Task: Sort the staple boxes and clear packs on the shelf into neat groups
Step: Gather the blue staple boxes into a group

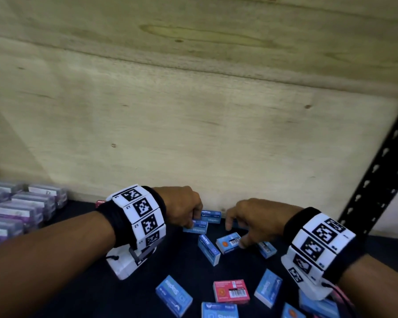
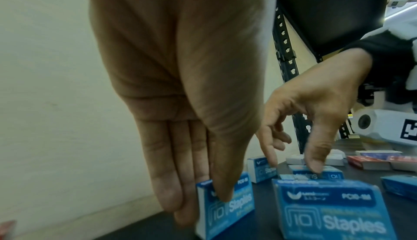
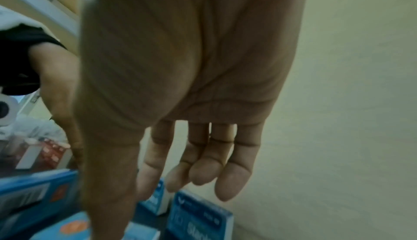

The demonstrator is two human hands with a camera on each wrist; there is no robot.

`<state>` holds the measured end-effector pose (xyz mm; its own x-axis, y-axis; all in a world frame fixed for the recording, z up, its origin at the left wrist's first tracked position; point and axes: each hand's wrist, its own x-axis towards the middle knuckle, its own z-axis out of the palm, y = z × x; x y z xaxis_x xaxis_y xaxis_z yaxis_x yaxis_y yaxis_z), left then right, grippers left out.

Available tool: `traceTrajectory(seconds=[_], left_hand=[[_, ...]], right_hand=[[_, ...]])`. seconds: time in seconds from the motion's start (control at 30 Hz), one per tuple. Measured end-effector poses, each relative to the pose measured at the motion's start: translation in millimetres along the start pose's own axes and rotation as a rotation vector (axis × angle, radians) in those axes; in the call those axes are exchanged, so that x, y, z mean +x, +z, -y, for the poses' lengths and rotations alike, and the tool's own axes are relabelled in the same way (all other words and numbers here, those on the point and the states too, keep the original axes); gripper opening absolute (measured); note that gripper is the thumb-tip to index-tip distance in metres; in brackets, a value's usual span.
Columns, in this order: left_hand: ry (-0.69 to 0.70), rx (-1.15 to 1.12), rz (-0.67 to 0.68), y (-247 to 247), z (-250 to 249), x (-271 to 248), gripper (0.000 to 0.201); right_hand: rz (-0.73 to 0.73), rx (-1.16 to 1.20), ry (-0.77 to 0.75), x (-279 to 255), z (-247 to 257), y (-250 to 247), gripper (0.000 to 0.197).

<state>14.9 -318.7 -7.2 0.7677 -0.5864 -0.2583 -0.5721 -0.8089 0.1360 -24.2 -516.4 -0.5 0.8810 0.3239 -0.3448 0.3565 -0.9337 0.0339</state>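
Small blue staple boxes lie scattered on the dark shelf [image 1: 182,269]. My left hand [image 1: 191,222] pinches one blue staple box [image 1: 199,228] standing on edge near the back wall. The left wrist view shows the thumb on that box's [image 2: 239,208] printed face and the fingers behind it. Another blue box [image 1: 213,216] stands just behind. My right hand [image 1: 234,235] reaches down with straight, spread fingers. Its thumb touches the end of a blue box with a barcode [image 1: 226,243] and holds nothing. Clear packs [image 1: 21,210] with purple contents sit grouped at the far left.
A plywood wall [image 1: 193,122] closes the back of the shelf. A black perforated upright [image 1: 377,180] stands at the right. A red box [image 1: 231,291] and several more blue boxes [image 1: 174,294] lie loose near the front edge.
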Motion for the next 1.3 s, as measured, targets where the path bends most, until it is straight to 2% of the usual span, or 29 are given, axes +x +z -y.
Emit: traceTrajectory(seconds=[0.3, 0.67, 0.87, 1.0, 1.13, 1.3], left_hand=[[0.049, -0.003, -0.009, 2, -9, 8, 0.030], [0.072, 0.003, -0.030, 0, -17, 14, 0.032], [0.091, 0.052, -0.150, -12, -14, 0, 0.020], [0.189, -0.011, -0.053, -15, -16, -8, 0.024], [0.223, 0.057, 0.061, -7, -22, -12, 0.035], [0.211, 0.151, 0.040, 0, -28, -15, 0.030]], right_hand=[[0.004, 0.006, 0.015, 9, -2, 13, 0.041], [-0.011, 0.091, 0.032, -1, -24, 12, 0.024], [-0.008, 0.090, 0.069, -4, -36, 11, 0.022], [-0.007, 0.086, 0.100, -6, -39, 12, 0.023], [-0.051, 0.118, 0.116, -11, -40, 12, 0.015], [-0.105, 0.130, 0.203, -21, -39, 11, 0.019]])
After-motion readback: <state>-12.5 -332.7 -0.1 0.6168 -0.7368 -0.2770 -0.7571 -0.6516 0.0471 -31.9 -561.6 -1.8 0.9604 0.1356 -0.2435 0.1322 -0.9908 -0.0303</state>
